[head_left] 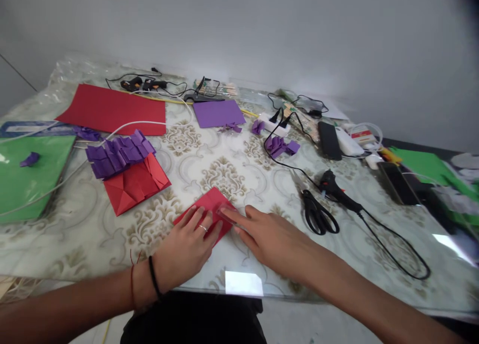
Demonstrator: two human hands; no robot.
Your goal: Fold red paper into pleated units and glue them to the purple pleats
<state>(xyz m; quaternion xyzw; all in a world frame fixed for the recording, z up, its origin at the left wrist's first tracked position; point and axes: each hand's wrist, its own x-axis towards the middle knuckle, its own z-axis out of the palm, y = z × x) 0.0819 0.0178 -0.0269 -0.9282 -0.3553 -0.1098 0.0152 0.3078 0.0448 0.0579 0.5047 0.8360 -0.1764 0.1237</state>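
A folded piece of red paper (214, 198) lies on the patterned table in front of me, turned cornerwise. My left hand (187, 244) rests flat on its left part, fingers spread and holding nothing. On its right edge presses the outstretched index finger of my right hand (267, 231); a blur near that fingertip hides the detail, and the other fingers are partly bent. To the left sits a red folded paper piece (138, 184), with a row of purple folded paper (119, 154) overlapping its upper edge.
Black-handled scissors (318, 214) and a glue gun (339, 191) with a looping cord lie to my right. Behind are red sheets (119, 109), a purple sheet (219, 113), purple folded pieces (279, 147) and a white power strip (275, 124). Phones (329, 140) and a green pack (33, 176) flank these.
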